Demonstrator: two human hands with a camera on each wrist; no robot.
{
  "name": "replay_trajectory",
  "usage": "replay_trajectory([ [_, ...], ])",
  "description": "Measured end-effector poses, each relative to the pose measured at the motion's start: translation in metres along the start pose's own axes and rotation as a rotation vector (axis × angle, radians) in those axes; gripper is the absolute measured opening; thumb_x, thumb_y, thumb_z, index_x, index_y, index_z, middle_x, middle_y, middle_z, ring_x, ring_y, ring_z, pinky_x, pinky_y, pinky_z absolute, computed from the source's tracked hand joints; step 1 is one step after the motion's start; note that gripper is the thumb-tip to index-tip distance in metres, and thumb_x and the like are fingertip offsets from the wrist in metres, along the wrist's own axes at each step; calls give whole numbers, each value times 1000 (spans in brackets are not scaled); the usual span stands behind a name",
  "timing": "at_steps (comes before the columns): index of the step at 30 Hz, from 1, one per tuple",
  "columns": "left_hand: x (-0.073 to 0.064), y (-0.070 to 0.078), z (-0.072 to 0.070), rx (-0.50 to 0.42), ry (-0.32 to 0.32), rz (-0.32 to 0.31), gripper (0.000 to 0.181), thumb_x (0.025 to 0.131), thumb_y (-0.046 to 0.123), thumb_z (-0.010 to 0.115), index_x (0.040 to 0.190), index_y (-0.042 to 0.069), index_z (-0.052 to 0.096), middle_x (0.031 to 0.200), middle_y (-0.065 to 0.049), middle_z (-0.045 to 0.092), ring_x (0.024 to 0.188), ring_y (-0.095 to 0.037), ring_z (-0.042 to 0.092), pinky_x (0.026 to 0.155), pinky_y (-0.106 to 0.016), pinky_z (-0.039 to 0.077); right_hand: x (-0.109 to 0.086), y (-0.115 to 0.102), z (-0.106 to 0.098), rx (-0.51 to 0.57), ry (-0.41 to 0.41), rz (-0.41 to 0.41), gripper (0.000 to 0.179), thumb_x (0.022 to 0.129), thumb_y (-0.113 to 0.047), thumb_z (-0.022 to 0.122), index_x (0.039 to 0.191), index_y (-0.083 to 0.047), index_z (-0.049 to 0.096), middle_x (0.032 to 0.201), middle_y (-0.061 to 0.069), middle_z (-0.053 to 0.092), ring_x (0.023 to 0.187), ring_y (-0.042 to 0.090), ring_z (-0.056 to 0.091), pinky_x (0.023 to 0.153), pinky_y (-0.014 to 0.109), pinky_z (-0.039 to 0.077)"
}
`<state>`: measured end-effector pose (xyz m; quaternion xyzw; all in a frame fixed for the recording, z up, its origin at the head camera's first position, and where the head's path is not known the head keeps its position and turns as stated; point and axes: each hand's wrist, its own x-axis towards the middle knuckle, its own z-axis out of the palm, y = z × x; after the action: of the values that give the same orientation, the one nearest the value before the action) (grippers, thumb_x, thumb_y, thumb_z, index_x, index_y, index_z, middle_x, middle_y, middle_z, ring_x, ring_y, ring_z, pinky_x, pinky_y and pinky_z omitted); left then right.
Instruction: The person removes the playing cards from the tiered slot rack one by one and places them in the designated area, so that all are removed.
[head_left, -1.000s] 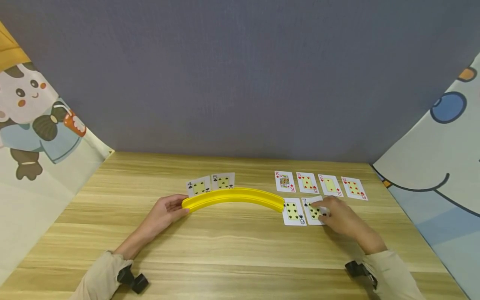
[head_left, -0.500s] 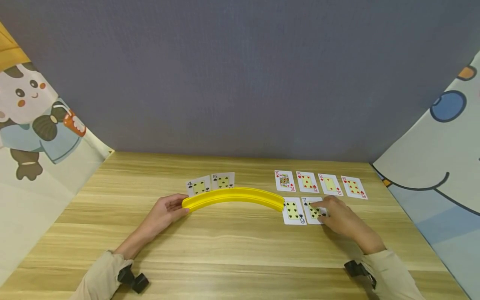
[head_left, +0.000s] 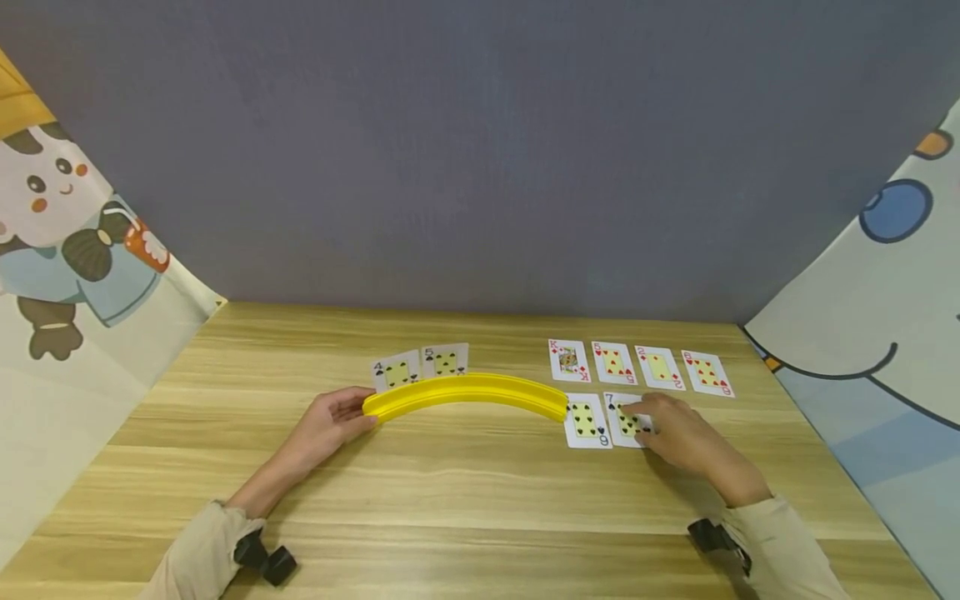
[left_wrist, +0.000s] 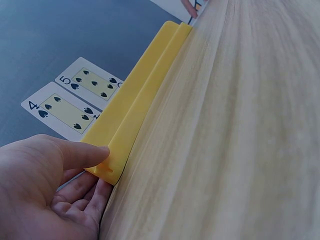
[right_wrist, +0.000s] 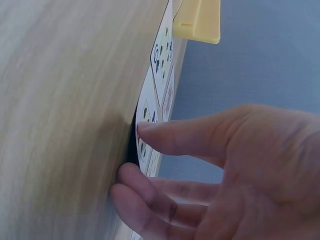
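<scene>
My left hand (head_left: 330,423) pinches the left end of a curved yellow card holder (head_left: 465,387), thumb on its front. In the holder's left half stand the four of spades (head_left: 397,372) and the five of spades (head_left: 446,362), side by side, their lower edges hidden. My right hand (head_left: 682,435) is at the seven of spades (head_left: 627,421), covering its right part. In the right wrist view the thumb (right_wrist: 160,135) lies on that card's face, the other fingers are bent near its edge, and a dark gap shows beneath the card.
The six of spades (head_left: 587,421) lies face up beside the seven, touching the holder's right end in this view. Behind lie the king (head_left: 569,362), a red five (head_left: 614,364), the two of diamonds (head_left: 660,368) and a red six (head_left: 708,373). A grey partition (head_left: 480,167) rises behind the wooden table (head_left: 465,517).
</scene>
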<state>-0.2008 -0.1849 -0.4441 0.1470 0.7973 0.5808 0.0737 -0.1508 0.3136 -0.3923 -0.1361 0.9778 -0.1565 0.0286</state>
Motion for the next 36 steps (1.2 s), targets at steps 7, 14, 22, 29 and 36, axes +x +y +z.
replay_trajectory([
  [7, 0, 0, 1, 28, 6, -4, 43, 90, 6, 72, 130, -5, 60, 131, -23, 60, 114, -30, 63, 92, -21, 53, -2, -1, 0, 6, 9, 5, 44, 84, 1, 74, 127, 0, 65, 134, 27, 57, 126, 49, 49, 98, 63, 45],
  [14, 0, -3, 1, 22, 10, -4, 43, 90, 6, 72, 130, -4, 60, 131, -24, 60, 114, -30, 63, 92, -22, 53, 1, 0, 0, 0, 105, -20, 54, 79, 4, 75, 131, 2, 61, 132, 27, 58, 123, 49, 51, 98, 62, 47],
  [22, 1, 0, 0, 26, -4, -4, 45, 91, 7, 71, 132, -5, 58, 132, -25, 59, 115, -32, 62, 92, -22, 53, 5, -15, -6, -3, 183, -62, 44, 86, 1, 72, 129, 0, 63, 128, 23, 62, 115, 43, 59, 91, 57, 53],
  [29, 1, 3, -2, 23, -4, 9, 45, 91, 8, 72, 132, -6, 58, 131, -25, 59, 116, -34, 61, 93, -23, 53, 16, -44, -6, 21, 208, -125, 35, 88, -2, 71, 122, -1, 67, 120, 18, 67, 85, 24, 65, 72, 40, 57],
  [36, -1, 0, -2, 15, -3, -10, 46, 91, 8, 72, 132, -6, 57, 133, -24, 59, 117, -33, 61, 94, -23, 53, 30, -78, -6, 65, 219, -171, 32, 88, -1, 71, 120, -3, 69, 117, 11, 69, 72, 9, 58, 54, 22, 47],
])
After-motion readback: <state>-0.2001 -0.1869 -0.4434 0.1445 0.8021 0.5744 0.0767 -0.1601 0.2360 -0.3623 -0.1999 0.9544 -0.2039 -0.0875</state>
